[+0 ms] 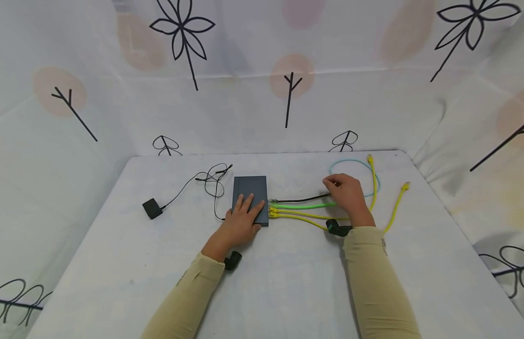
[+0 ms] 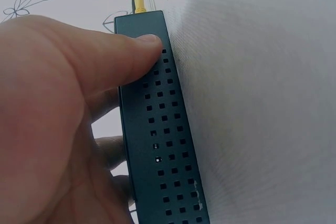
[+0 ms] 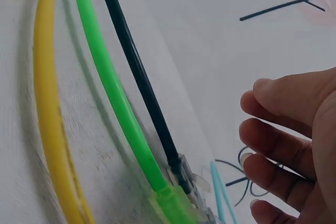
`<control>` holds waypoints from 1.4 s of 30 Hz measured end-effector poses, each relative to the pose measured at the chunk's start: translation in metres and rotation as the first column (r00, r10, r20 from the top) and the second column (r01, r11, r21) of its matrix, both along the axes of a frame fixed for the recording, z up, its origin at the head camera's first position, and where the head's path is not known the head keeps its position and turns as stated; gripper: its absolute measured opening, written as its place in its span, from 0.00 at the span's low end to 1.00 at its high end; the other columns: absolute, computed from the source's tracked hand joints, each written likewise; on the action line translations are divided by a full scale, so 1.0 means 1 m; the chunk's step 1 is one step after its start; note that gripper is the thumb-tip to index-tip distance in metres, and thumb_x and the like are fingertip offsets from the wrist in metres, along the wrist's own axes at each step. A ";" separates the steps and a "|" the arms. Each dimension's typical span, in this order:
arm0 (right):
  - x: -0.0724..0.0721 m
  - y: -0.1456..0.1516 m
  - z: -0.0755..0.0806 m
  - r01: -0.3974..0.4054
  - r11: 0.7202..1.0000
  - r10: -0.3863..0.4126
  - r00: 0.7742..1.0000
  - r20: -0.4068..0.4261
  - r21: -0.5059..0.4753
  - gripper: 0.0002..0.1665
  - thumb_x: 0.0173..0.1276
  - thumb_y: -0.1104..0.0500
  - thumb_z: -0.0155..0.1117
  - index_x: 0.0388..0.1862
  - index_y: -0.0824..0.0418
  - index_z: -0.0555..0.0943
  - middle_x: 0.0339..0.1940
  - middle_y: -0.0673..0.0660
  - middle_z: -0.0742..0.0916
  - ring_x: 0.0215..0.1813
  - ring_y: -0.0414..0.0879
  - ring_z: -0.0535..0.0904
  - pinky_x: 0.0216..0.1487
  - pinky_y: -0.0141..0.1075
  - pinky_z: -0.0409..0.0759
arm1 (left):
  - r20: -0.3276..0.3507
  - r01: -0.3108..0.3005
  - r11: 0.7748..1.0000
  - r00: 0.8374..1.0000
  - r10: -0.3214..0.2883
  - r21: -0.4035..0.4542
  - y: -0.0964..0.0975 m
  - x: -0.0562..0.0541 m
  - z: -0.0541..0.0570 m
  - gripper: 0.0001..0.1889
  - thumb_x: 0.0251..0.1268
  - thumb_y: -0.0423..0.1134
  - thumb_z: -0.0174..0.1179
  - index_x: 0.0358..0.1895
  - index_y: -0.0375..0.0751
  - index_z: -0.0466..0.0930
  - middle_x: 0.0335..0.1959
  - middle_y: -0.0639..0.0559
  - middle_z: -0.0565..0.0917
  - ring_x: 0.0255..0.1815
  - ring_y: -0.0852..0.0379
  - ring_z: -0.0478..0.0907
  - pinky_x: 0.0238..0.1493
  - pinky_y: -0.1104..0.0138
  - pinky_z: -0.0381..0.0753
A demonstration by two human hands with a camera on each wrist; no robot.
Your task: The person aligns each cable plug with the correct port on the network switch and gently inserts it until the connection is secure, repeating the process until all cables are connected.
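Note:
My left hand (image 1: pixel 241 225) lies over a dark network switch (image 1: pixel 250 182), its spread fingers on the top. In the left wrist view the thumb (image 2: pixel 137 51) presses the perforated side. My right hand (image 1: pixel 346 193) hovers by the free ends of two cables, thumb and fingers loosely bent. The right wrist view shows nothing between those fingers, and the black cable (image 3: pixel 137 69) and green cable (image 3: pixel 107 85) run apart from them. Both end in clear plugs there. Their other ends, with those of two yellow cables (image 1: pixel 295 216), meet the switch's right side.
Left of the switch lie a black power adapter (image 1: pixel 152 208) and its looped cord (image 1: pixel 213 181). A light blue cable (image 1: pixel 350 160) curves behind my right hand. Yellow plugs (image 1: pixel 405 186) point toward the far right of the white table (image 1: pixel 278 292). Patterned cloth (image 1: pixel 245 113) hangs behind.

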State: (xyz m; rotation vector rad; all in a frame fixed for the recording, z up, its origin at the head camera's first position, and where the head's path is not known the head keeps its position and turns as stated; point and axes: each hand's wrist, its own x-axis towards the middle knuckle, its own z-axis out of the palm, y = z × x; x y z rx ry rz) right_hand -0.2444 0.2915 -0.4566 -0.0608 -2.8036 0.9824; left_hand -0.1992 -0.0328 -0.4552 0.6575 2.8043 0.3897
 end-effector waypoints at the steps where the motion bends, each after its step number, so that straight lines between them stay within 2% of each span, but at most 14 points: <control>1: 0.000 0.002 0.000 0.011 1.000 -0.011 1.000 -0.002 -0.005 0.22 0.75 0.45 0.53 0.54 0.59 0.83 0.50 0.60 0.84 0.49 0.55 0.77 0.47 0.48 0.74 | -0.001 0.000 1.000 1.000 0.000 0.000 0.000 0.000 0.000 0.33 0.74 0.49 0.51 0.78 0.58 0.50 0.81 0.46 0.44 0.81 0.40 0.35 0.69 0.36 0.55; 10: 0.004 0.017 0.000 0.100 0.994 -0.101 0.994 -0.032 -0.033 0.24 0.75 0.45 0.51 0.54 0.61 0.82 0.52 0.62 0.83 0.53 0.57 0.76 0.49 0.50 0.75 | 0.001 0.005 1.000 1.000 -0.005 0.003 0.000 0.001 0.001 0.33 0.74 0.50 0.51 0.78 0.58 0.49 0.81 0.46 0.44 0.81 0.40 0.36 0.68 0.35 0.55; 15: 0.004 0.022 0.001 0.141 0.989 -0.142 0.990 -0.017 -0.040 0.23 0.75 0.46 0.52 0.55 0.61 0.82 0.53 0.62 0.82 0.54 0.58 0.76 0.50 0.51 0.75 | -0.004 0.006 1.000 1.000 -0.006 0.001 0.000 0.001 0.001 0.33 0.74 0.50 0.51 0.78 0.58 0.49 0.80 0.46 0.44 0.81 0.40 0.36 0.68 0.35 0.56; 22: 0.005 0.027 0.000 0.192 0.980 -0.189 0.980 0.054 -0.059 0.22 0.75 0.47 0.51 0.56 0.60 0.80 0.55 0.62 0.81 0.55 0.58 0.75 0.53 0.51 0.74 | -0.013 0.009 1.000 1.000 -0.009 -0.001 0.000 0.000 0.000 0.33 0.74 0.50 0.50 0.78 0.57 0.50 0.80 0.45 0.45 0.80 0.39 0.36 0.68 0.35 0.56; 30: 0.007 0.031 -0.004 0.223 0.973 -0.215 0.968 0.127 -0.055 0.21 0.75 0.51 0.50 0.58 0.60 0.80 0.55 0.64 0.82 0.53 0.58 0.76 0.46 0.48 0.76 | -0.010 0.008 1.000 1.000 -0.008 -0.001 -0.001 -0.001 -0.002 0.33 0.74 0.50 0.50 0.78 0.58 0.50 0.80 0.46 0.45 0.80 0.39 0.36 0.68 0.36 0.56; 37: 0.002 0.032 -0.012 0.239 0.970 -0.231 0.959 0.162 -0.034 0.20 0.73 0.53 0.52 0.58 0.60 0.79 0.56 0.64 0.82 0.57 0.59 0.75 0.55 0.52 0.74 | -0.017 0.006 1.000 1.000 -0.006 -0.017 0.000 -0.001 -0.003 0.33 0.74 0.51 0.50 0.78 0.58 0.49 0.81 0.46 0.44 0.81 0.40 0.36 0.68 0.36 0.56; 42: 0.000 0.033 -0.014 0.250 0.968 -0.242 0.954 0.175 -0.024 0.20 0.73 0.55 0.49 0.58 0.60 0.79 0.55 0.66 0.82 0.55 0.60 0.75 0.54 0.52 0.74 | -0.013 0.004 1.000 1.000 -0.004 -0.011 0.000 -0.001 -0.003 0.33 0.74 0.50 0.50 0.78 0.58 0.49 0.81 0.46 0.44 0.81 0.40 0.36 0.69 0.36 0.55</control>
